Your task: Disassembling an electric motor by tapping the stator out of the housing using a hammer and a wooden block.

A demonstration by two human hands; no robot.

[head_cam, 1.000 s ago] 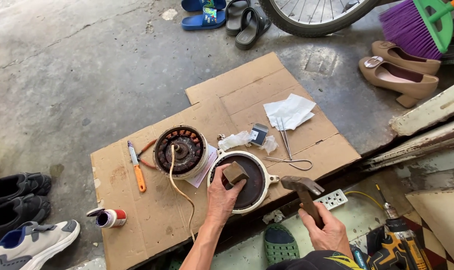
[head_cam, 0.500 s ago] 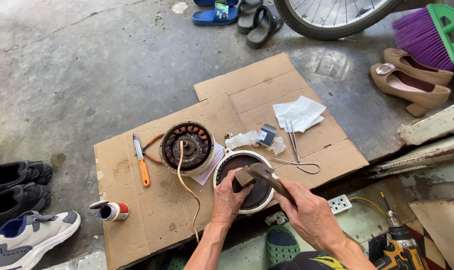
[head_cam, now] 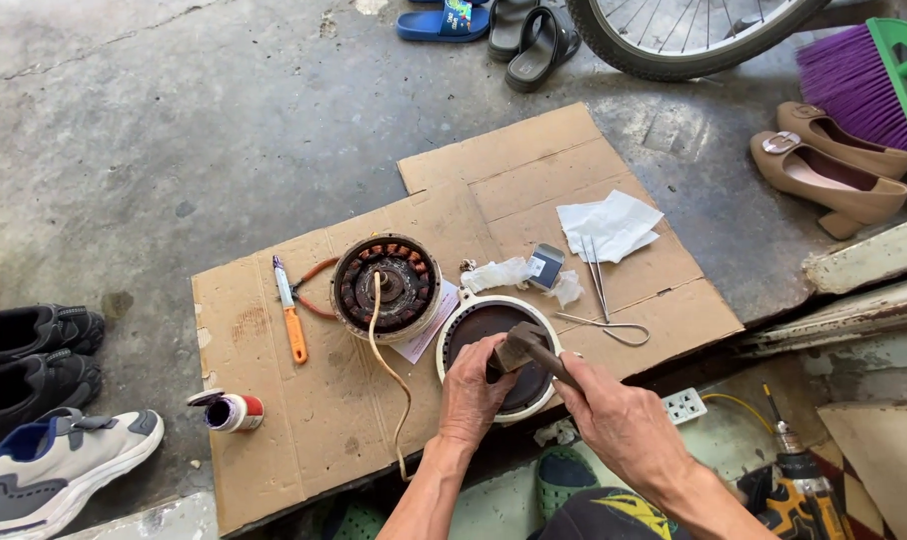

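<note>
Glue pot (head_cam: 229,411): lies on its side at the cardboard's (head_cam: 304,440) left edge.
Screwdriver (head_cam: 290,322): orange handle, left of the motor.
Motor (head_cam: 385,287): copper coils inside, cord trailing toward the person.
Round cover (head_cam: 464,325): white rim, dark inside, just right of the motor.
Left hand (head_cam: 471,392): fingers together, pressing inside the cover.
Right hand (head_cam: 624,425): fingers clamped on the hammer (head_cam: 519,347), head inside the cover.
Scissors (head_cam: 602,300): right of the cover, below white paper (head_cam: 609,225).

Home yard workspace, concrete floor (head_cam: 174,120), shoes (head_cam: 34,335), bicycle wheel (head_cam: 694,40)

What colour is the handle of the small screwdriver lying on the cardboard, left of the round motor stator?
Orange, with a white tip end, on the small screwdriver; the head view shows it.
</note>
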